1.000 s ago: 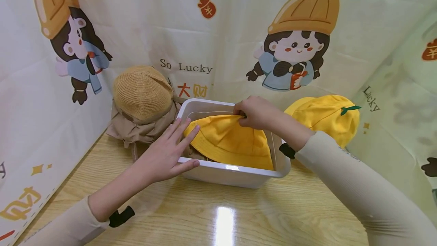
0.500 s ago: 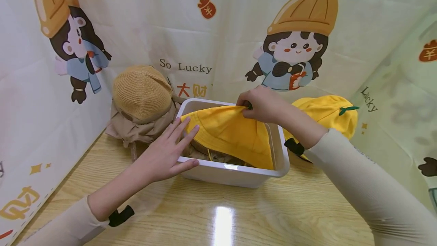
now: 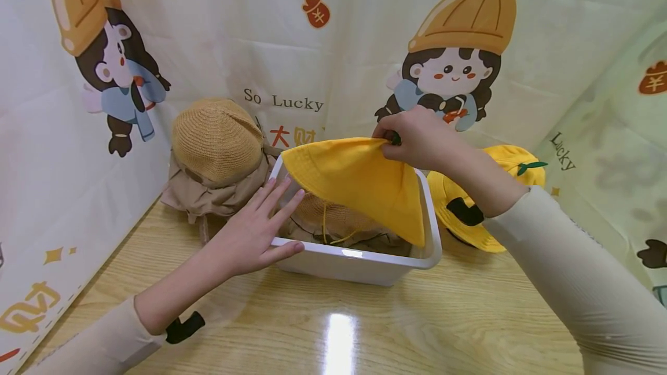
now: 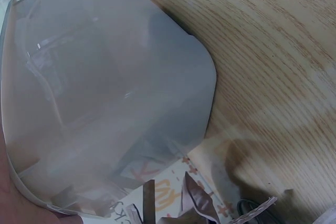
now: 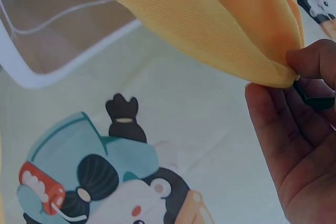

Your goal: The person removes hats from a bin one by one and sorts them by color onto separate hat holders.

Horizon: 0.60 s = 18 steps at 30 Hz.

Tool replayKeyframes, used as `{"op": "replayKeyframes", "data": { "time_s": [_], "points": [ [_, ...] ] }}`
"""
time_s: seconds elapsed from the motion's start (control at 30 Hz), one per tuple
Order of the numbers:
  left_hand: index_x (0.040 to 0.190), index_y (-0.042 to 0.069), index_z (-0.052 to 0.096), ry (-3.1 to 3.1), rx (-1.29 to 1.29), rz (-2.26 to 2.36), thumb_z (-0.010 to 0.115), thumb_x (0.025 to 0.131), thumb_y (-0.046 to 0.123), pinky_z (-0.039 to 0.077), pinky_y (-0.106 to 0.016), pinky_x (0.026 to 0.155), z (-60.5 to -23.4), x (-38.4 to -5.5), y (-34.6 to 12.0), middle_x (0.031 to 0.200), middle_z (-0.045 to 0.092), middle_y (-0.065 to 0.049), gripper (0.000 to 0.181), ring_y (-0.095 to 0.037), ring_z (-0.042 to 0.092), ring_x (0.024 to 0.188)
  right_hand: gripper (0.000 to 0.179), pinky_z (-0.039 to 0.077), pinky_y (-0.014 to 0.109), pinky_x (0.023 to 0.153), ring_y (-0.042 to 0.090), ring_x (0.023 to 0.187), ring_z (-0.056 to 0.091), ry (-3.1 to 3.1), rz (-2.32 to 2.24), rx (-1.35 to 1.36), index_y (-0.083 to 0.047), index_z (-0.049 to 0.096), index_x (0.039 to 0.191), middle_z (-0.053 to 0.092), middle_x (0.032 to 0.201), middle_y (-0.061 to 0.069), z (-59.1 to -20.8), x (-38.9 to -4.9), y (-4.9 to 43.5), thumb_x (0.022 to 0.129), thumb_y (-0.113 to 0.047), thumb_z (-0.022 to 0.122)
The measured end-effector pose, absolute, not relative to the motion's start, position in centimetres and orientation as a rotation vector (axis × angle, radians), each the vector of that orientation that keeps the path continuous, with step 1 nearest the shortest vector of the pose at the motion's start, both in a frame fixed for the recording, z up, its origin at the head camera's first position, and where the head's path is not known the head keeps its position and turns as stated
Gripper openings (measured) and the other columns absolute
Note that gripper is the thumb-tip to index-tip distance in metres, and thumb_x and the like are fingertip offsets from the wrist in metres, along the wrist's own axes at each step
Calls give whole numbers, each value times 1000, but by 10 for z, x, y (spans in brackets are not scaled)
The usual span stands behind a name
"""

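In the head view my right hand [image 3: 417, 135] pinches a yellow bucket hat [image 3: 354, 172] by its crown, so it hangs tilted over the white plastic bin [image 3: 333, 249]. The right wrist view shows thumb and fingers at the tip of the hat [image 5: 252, 40], a dark green tab [image 5: 315, 100] beside them. My left hand [image 3: 255, 236] lies with straight, spread fingers on the bin's left rim. Inside the bin, partly covered by the hanging hat, is a tan knitted hat [image 3: 339, 216] with a yellow cord and brown cloth under it. The left wrist view shows the bin's outer wall [image 4: 115, 77].
Left of the bin a straw-coloured knitted hat [image 3: 216, 140] sits on a brown cloth hat [image 3: 208, 192]. On the right a second yellow hat [image 3: 510, 158] with a green sprout stands partly behind my forearm. A printed cloth [image 3: 354, 74] encloses the wooden table [image 3: 250, 328].
My right hand has risen and moved slightly right, lifting the yellow bucket hat upward and uncovering the tan hat in the bin. My left hand has stayed on the rim.
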<state>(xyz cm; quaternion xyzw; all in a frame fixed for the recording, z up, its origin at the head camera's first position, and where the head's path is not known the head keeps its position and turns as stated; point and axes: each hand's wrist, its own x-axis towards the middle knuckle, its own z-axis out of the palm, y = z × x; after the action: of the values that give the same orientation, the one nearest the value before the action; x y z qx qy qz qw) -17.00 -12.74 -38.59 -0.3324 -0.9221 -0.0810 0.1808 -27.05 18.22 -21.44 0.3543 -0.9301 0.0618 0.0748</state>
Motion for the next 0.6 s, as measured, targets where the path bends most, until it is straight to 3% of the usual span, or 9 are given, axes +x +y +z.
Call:
{"op": "replayKeyframes", "data": {
  "time_s": [0.6],
  "points": [
    [161, 17, 18, -2669, -913, -228, 41, 96, 70, 19, -51, 122, -385, -169, -127, 166, 14, -18, 87, -42, 14, 151, 19, 43, 36, 66, 23, 73, 56, -2620, 176, 978, -13, 75, 98, 70, 84, 4, -177, -257, 206, 83, -4, 67]
  ]
}}
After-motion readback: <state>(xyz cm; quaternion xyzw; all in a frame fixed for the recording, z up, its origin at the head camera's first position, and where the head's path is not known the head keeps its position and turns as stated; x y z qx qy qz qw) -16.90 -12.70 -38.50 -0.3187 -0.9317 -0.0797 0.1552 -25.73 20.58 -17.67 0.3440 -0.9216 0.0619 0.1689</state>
